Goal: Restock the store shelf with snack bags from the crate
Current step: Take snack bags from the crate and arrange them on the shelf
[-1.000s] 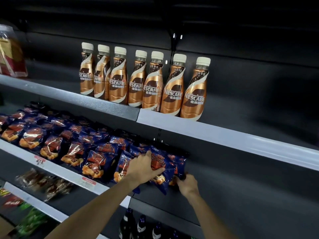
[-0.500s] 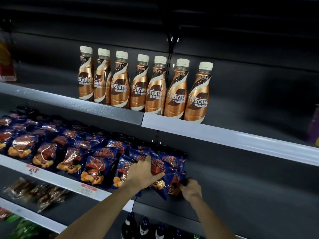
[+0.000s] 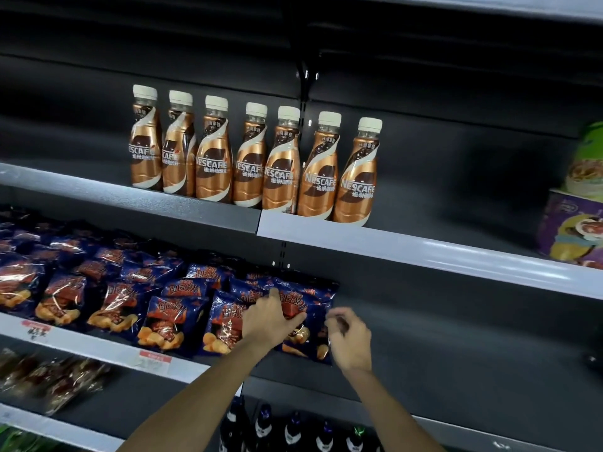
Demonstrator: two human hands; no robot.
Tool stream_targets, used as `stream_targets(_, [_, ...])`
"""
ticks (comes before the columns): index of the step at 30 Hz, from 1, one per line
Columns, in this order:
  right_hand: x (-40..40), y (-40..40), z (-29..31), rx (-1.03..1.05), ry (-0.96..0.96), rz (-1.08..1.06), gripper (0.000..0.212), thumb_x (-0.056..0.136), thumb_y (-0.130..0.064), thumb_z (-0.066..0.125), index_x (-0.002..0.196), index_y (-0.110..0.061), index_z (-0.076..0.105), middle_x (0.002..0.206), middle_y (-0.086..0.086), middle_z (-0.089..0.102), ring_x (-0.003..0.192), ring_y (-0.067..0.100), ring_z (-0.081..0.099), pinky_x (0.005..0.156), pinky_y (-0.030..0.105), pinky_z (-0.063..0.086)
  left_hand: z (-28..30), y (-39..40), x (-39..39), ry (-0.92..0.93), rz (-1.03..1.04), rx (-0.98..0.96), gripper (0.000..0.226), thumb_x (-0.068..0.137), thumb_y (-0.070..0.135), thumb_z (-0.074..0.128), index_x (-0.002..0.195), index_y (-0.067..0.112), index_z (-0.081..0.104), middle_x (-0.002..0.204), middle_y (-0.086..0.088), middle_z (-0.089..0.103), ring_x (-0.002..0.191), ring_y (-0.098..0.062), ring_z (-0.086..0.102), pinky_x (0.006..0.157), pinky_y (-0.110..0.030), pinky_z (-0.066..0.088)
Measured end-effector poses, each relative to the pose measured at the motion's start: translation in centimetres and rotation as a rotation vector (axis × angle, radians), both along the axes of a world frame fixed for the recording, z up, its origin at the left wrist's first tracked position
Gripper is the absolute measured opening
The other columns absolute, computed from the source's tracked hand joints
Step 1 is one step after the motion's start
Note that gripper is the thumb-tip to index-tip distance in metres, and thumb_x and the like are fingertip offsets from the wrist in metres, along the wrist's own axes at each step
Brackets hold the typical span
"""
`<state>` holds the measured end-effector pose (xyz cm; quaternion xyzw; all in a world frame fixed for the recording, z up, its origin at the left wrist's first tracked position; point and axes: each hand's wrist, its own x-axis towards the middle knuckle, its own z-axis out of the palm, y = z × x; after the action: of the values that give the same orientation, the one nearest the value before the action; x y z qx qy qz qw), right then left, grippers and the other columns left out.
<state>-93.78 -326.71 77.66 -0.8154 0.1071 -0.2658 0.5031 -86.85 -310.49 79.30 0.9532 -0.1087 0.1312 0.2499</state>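
Blue snack bags (image 3: 169, 321) with red print lie in overlapping rows on the middle shelf (image 3: 98, 349). The rightmost snack bag (image 3: 310, 308) ends the front row. My left hand (image 3: 267, 321) lies flat on that bag and its neighbour, fingers pointing to the back of the shelf and thumb spread to the right. Curled fingertips of my right hand (image 3: 349, 340) pinch the same bag's right edge. The crate is out of view.
Several Nescafe bottles (image 3: 251, 164) stand on the shelf above. Colourful boxes (image 3: 574, 230) sit at that shelf's far right. Right of the bags the middle shelf (image 3: 456, 337) is dark and bare. Dark bottles (image 3: 293, 429) stand below, and other packets (image 3: 55, 376) lie at lower left.
The view has shifted right and slightly up. My right hand has risen from the bag's lower right corner to its right edge. My left hand stays on the bags.
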Motion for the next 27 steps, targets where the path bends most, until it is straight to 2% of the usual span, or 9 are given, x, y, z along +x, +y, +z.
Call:
stream_targets(2, [-0.1, 0.2, 0.1, -0.016, 0.049, 0.044, 0.012, 0.092, -0.018, 0.063, 0.101, -0.025, 0.069, 0.090, -0.013, 0.072, 0.085, 0.001, 0.069, 0.080, 0.017, 0.055, 0.3, -0.4, -0.1, 0.002, 0.000, -0.032, 0.075, 0.075, 0.075, 0.057, 0.121, 0.017, 0.045, 0.099, 0.000, 0.065, 0.096, -0.025, 0.066, 0.080, -0.040, 0.055])
stream_targets(5, [-0.3, 0.1, 0.6, -0.035, 0.082, 0.021, 0.027, 0.093, -0.028, 0.066, 0.117, -0.018, 0.067, 0.106, -0.011, 0.070, 0.097, -0.002, 0.063, 0.084, 0.005, 0.046, 0.5, -0.6, -0.3, 0.017, -0.046, -0.111, 0.074, 0.078, 0.070, 0.061, 0.127, 0.016, 0.047, 0.111, -0.002, 0.065, 0.108, -0.025, 0.062, 0.084, -0.037, 0.050])
stream_targets(8, [-0.5, -0.1, 1.0, -0.022, 0.106, -0.011, 0.039, 0.091, -0.036, 0.068, 0.124, -0.016, 0.063, 0.117, -0.006, 0.067, 0.107, 0.002, 0.060, 0.090, 0.012, 0.045, 0.1, -0.3, 0.1, 0.220, -0.222, -0.278, 0.088, 0.080, 0.059, 0.067, 0.149, 0.017, 0.031, 0.131, -0.006, 0.058, 0.124, -0.024, 0.053, 0.097, -0.034, 0.046])
stream_targets(12, [-1.0, -0.2, 0.9, -0.003, 0.157, -0.071, 0.051, 0.081, -0.045, 0.076, 0.122, -0.017, 0.061, 0.113, -0.005, 0.066, 0.100, 0.002, 0.059, 0.073, 0.000, 0.041, -0.7, 0.3, 0.0, 0.383, -0.370, -0.392, 0.095, 0.080, 0.036, 0.077, 0.154, 0.029, 0.019, 0.141, -0.009, 0.050, 0.125, -0.021, 0.052, 0.103, -0.034, 0.045])
stream_targets(16, [-1.5, -0.2, 0.3, 0.023, 0.218, -0.111, 0.051, 0.077, -0.048, 0.079, 0.115, -0.018, 0.062, 0.105, -0.004, 0.066, 0.101, 0.011, 0.062, 0.085, 0.018, 0.047, -1.3, 1.2, -0.4, 0.422, -0.434, -0.383, 0.094, 0.080, 0.027, 0.079, 0.154, 0.029, 0.021, 0.136, -0.013, 0.055, 0.120, -0.021, 0.058, 0.098, -0.024, 0.046])
stream_targets(20, [-1.3, -0.4, -0.8, 0.141, 0.278, -0.104, 0.037, 0.088, -0.054, 0.063, 0.110, -0.025, 0.059, 0.105, -0.007, 0.064, 0.101, 0.015, 0.061, 0.093, 0.033, 0.050, -2.0, 2.3, -0.5, 0.508, -0.469, -0.370, 0.078, 0.090, 0.009, 0.063, 0.153, 0.029, 0.022, 0.126, -0.009, 0.061, 0.113, -0.017, 0.060, 0.098, -0.025, 0.047])
stream_targets(23, [-0.8, -0.6, -2.0, 0.214, 0.332, -0.056, 0.036, 0.089, -0.054, 0.060, 0.112, -0.028, 0.053, 0.111, -0.006, 0.060, 0.109, 0.019, 0.060, 0.101, 0.045, 0.049, -2.9, 2.8, -0.5, 0.537, -0.482, -0.354, 0.075, 0.092, 0.005, 0.056, 0.151, 0.036, 0.022, 0.138, -0.012, 0.053, 0.120, -0.019, 0.055, 0.097, -0.025, 0.048])
stream_targets(25, [-0.5, -0.7, -2.5, 0.250, 0.373, -0.023, 0.041, 0.090, -0.055, 0.059, 0.118, -0.028, 0.049, 0.120, -0.004, 0.057, 0.115, 0.021, 0.057, 0.105, 0.048, 0.046, -3.2, 2.9, -0.9, 0.549, -0.494, -0.352, 0.076, 0.093, 0.003, 0.054, 0.153, 0.035, 0.020, 0.142, -0.013, 0.048, 0.127, -0.022, 0.051, 0.092, -0.022, 0.047])
stream_targets(27, [-0.4, -0.4, -2.8, 0.276, 0.404, 0.000, 0.048, 0.089, -0.056, 0.059, 0.126, -0.029, 0.046, 0.126, -0.004, 0.054, 0.120, 0.021, 0.055, 0.107, 0.049, 0.044, -3.7, 2.9, -1.2, 0.571, -0.494, -0.366, 0.077, 0.094, 0.002, 0.053, 0.154, 0.034, 0.016, 0.146, -0.015, 0.042, 0.131, -0.023, 0.046, 0.097, -0.024, 0.045])
